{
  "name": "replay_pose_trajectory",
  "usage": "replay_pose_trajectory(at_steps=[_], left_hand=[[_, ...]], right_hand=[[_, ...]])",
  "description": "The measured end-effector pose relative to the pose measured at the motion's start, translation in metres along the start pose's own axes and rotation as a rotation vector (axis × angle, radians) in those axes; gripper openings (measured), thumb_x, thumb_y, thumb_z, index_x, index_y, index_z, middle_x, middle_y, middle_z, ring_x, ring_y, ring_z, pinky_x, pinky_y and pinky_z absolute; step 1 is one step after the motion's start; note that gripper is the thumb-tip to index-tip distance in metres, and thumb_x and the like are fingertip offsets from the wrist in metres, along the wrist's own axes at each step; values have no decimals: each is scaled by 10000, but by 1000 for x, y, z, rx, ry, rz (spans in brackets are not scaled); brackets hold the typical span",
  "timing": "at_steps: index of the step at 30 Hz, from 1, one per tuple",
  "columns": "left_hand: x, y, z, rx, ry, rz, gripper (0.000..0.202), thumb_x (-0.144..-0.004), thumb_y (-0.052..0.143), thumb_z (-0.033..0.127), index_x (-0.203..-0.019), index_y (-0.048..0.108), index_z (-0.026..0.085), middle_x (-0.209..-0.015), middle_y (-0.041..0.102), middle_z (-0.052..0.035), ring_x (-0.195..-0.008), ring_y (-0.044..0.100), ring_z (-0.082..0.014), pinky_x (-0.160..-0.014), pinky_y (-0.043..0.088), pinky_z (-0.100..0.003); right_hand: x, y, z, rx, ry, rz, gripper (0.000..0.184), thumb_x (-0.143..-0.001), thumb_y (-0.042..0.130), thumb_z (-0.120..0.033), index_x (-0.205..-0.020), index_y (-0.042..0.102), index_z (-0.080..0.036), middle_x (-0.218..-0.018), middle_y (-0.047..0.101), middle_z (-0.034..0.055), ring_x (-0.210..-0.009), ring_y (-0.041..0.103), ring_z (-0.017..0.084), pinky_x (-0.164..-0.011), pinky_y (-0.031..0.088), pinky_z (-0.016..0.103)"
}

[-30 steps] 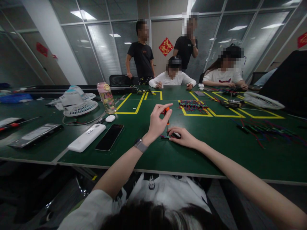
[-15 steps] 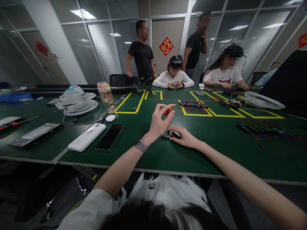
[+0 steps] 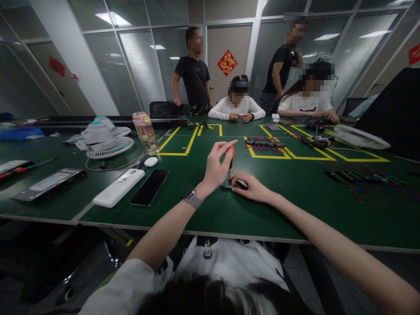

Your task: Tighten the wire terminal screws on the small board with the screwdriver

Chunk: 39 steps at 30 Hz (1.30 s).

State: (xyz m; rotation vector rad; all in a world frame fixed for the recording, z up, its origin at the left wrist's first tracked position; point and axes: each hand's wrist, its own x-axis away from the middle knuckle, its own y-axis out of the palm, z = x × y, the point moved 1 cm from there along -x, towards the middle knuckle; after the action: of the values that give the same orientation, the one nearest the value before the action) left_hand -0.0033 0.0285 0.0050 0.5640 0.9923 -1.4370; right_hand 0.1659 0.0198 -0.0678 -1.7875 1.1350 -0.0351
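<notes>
My left hand [image 3: 215,168] is closed on the orange handle of an upright screwdriver [image 3: 232,152], thumb and fingers around it. The screwdriver's thin shaft points down at a small green circuit board [image 3: 225,187] lying on the table. Beside it, my right hand [image 3: 254,188] rests on the tabletop with its fingertips pressed on the board's right end. A dark, rounded part [image 3: 242,184] shows between the thumb and fingers of that hand; I cannot make out what it is.
To the left lie a black phone [image 3: 150,187], a white power bank [image 3: 119,187], a bottle [image 3: 146,133] and a white fan [image 3: 110,146]. Wired boards [image 3: 265,145] sit inside yellow tape ahead, with more wired boards [image 3: 370,177] at right. Several people are across the table.
My left fingers have shifted slightly around the screwdriver handle, and its visible side looks different. My right hand stays in place. A standing person behind has moved right.
</notes>
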Motion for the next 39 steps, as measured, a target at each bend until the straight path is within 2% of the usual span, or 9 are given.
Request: replay_pose_trajectory(at_steps=[3, 7, 10, 16, 20, 25, 32, 35, 39], left_hand=[[0, 1, 0, 56, 6, -38, 303, -978, 411, 211, -1212, 604, 223, -1094, 637, -53, -1006, 602, -154, -897, 468, -291], [0, 1, 3, -16, -11, 38, 202, -902, 582, 218, -1086, 664, 206, -925, 593, -31, -839, 580, -134, -803, 482, -258], [0, 0, 3, -68, -35, 67, 185, -857, 655, 255, -1033, 687, 210, -914, 528, -26, -814, 555, -128, -806, 480, -260], [0, 0, -1, 43, -28, -16, 316, -984, 395, 209, -1225, 599, 215, -1121, 603, -65, -1025, 581, -148, -904, 459, -282], [1, 1, 0, 57, -30, 13, 283, -970, 440, 210, -1196, 610, 205, -1043, 651, -55, -945, 608, -144, -852, 473, -275], [1, 0, 3, -42, 5, 59, 173, -897, 598, 253, -1043, 682, 216, -909, 566, -24, -829, 560, -131, -809, 470, -265], [1, 0, 1, 75, 32, -17, 315, -981, 392, 186, -1204, 612, 221, -1109, 607, -58, -1036, 574, -150, -917, 450, -297], [1, 0, 0, 66, 24, 6, 280, -960, 451, 180, -1180, 619, 218, -1020, 640, -42, -939, 597, -141, -866, 463, -287], [1, -1, 3, -41, 25, 61, 172, -881, 602, 198, -1031, 686, 214, -888, 572, -19, -851, 560, -141, -828, 460, -278]], right_hand=[[0, 0, 0, 0, -2, -3, 23, -843, 625, -213, -851, 617, -193, -1059, 674, 99, -1010, 643, 232, -911, 489, 388], [0, -1, 0, 2, 1, 1, 21, -841, 629, -210, -843, 616, -194, -1054, 671, 96, -999, 643, 232, -905, 490, 387], [0, -1, -1, 8, -2, 1, 19, -844, 628, -210, -840, 615, -197, -1051, 667, 90, -992, 642, 230, -895, 493, 382], [-1, 0, -2, 16, -11, 3, 43, -862, 624, -232, -843, 615, -194, -1047, 666, 91, -985, 641, 226, -890, 492, 374], [0, 0, -2, 25, -11, 14, 47, -862, 628, -233, -835, 613, -198, -1038, 673, 87, -984, 645, 226, -888, 495, 372], [0, 1, -1, 32, -15, 21, 45, -859, 626, -221, -827, 607, -196, -1031, 678, 87, -978, 648, 224, -884, 498, 371], [-1, 0, -4, 42, -9, 18, 49, -858, 617, -222, -820, 605, -195, -1014, 680, 92, -960, 648, 231, -873, 501, 381], [-1, 0, -5, 42, -9, 18, 52, -855, 614, -217, -811, 596, -197, -1014, 678, 91, -964, 648, 231, -873, 501, 378], [0, 0, -4, 45, -9, 27, 54, -841, 618, -202, -799, 585, -198, -1011, 677, 88, -960, 650, 227, -867, 500, 370]])
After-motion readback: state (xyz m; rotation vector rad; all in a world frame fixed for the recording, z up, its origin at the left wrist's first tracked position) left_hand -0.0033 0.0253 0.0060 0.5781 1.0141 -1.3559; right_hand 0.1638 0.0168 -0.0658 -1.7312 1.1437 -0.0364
